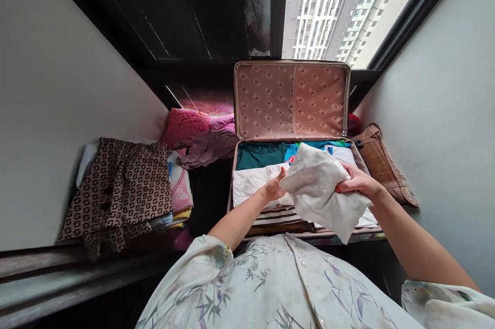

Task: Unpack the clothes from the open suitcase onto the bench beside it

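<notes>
Between my two hands hangs a crumpled white cloth garment (319, 187), held above an open suitcase (292, 99); its exact kind does not show. My right hand (358, 183) grips its right side, with the fingers folded into the fabric. My left hand (275, 185) is closed on its left edge, the thumb pointing up. Under the cloth, the suitcase holds folded clothes: a dark green one (261, 156), a white one (251, 184) on the left, and a striped one (276, 217) near the front. The hanging cloth hides the middle of the case.
A pile of folded fabrics with a brown patterned cloth (127, 179) on top lies at the left. Behind it are a pink cushion (185, 125) and a mauve cloth (211, 148). A brown woven pillow (386, 164) leans by the right wall. The window (353, 14) is behind the suitcase lid.
</notes>
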Motion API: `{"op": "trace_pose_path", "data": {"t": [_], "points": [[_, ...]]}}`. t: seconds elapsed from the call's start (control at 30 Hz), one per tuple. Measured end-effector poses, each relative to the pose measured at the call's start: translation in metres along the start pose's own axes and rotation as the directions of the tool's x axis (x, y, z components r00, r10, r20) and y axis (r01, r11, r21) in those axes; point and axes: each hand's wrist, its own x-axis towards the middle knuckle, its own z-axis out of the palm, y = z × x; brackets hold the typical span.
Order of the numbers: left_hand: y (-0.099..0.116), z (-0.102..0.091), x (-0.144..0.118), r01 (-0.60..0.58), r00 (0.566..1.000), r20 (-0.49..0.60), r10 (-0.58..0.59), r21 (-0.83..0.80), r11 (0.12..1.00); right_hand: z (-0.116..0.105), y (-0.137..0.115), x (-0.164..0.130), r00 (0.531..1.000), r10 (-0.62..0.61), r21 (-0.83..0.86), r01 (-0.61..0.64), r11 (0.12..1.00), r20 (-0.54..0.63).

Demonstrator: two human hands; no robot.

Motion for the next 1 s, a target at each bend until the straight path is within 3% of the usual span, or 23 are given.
{"op": "trace_pose_path", "data": {"t": [0.07,0.17,0.3,0.37,0.47,0.53,0.6,0.63,0.7,0.77,0.83,0.87,0.93,1.0], "points": [[-0.007,-0.003,-0.01,0.008,0.997,0.075,0.006,-0.185,0.983,0.008,0.0,0.007,0.995,-0.01,-0.005,0.01,1.0,0.097],[-0.005,-0.022,-0.042,-0.099,0.994,0.015,0.11,-0.323,0.941,0.014,0.004,0.029,0.976,-0.01,-0.023,0.015,1.0,0.217],[0.015,-0.054,-0.1,-0.15,0.978,-0.17,0.119,-0.183,0.972,0.017,0.01,0.072,0.948,0.047,-0.092,-0.019,0.996,0.315],[0.022,-0.064,-0.123,-0.181,0.939,-0.311,0.144,-0.093,0.979,0.015,0.014,0.099,0.928,0.108,-0.179,-0.045,0.983,0.357],[0.021,-0.075,-0.137,-0.196,0.825,-0.541,0.162,-0.006,0.98,0.01,0.027,0.146,0.931,0.207,-0.408,-0.072,0.91,0.299],[0.013,-0.082,-0.138,-0.097,0.691,-0.712,0.126,0.081,0.992,0.005,0.042,0.176,0.966,0.216,-0.598,-0.092,0.797,0.139],[0.003,-0.089,-0.138,0.049,0.551,-0.829,0.098,0.15,0.988,0.001,0.061,0.2,0.99,0.144,-0.738,-0.104,0.667,-0.009],[-0.002,-0.092,-0.14,0.114,0.507,-0.856,0.1,0.181,0.977,-0.001,0.072,0.207,0.994,0.101,-0.777,-0.102,0.621,-0.05],[-0.008,-0.096,-0.147,0.233,0.471,-0.867,0.162,0.3,0.925,-0.004,0.092,0.213,0.996,0.036,-0.803,-0.085,0.59,-0.079],[-0.008,-0.096,-0.158,0.369,0.44,-0.826,0.353,0.525,0.767,-0.008,0.109,0.208,0.994,-0.01,-0.793,-0.078,0.604,-0.105],[-0.002,-0.093,-0.167,0.492,0.412,-0.676,0.611,0.729,0.476,-0.017,0.12,0.197,0.979,-0.11,-0.794,-0.07,0.604,-0.17],[0.001,-0.091,-0.169,0.52,0.419,-0.566,0.71,0.79,0.323,-0.023,0.125,0.189,0.959,-0.181,-0.799,-0.07,0.597,-0.219],[0.006,-0.084,-0.164,0.511,0.477,-0.358,0.803,0.856,0.078,-0.041,0.131,0.172,0.885,-0.338,-0.825,-0.085,0.559,-0.32],[0.006,-0.077,-0.148,0.46,0.584,-0.227,0.779,0.883,-0.088,-0.066,0.136,0.151,0.787,-0.448,-0.846,-0.166,0.507,-0.423]]}}
